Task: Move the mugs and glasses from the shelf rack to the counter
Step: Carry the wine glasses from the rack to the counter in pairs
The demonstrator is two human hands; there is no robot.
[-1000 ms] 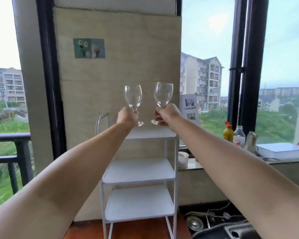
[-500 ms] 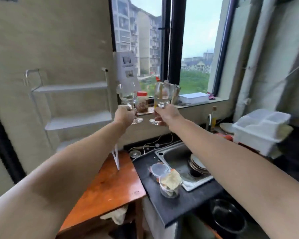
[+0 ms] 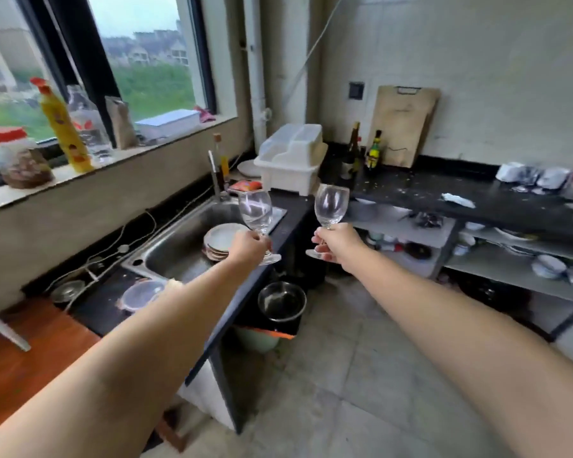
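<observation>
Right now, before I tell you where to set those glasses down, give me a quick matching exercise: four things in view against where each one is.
Things:
1. clear stemmed wine glass
2. stack of pale ceramic plates
3. yellow squeeze bottle with red cap
4. wooden cutting board

Places:
A. on the windowsill
B. leaning against the back wall
C. in the left hand
D. in the steel sink

Pairs: 1-C, 2-D, 3-A, 4-B

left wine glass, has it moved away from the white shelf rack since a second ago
Yes. The left wine glass, held by the left hand, now sits over the sink; the rack is out of view.
</observation>
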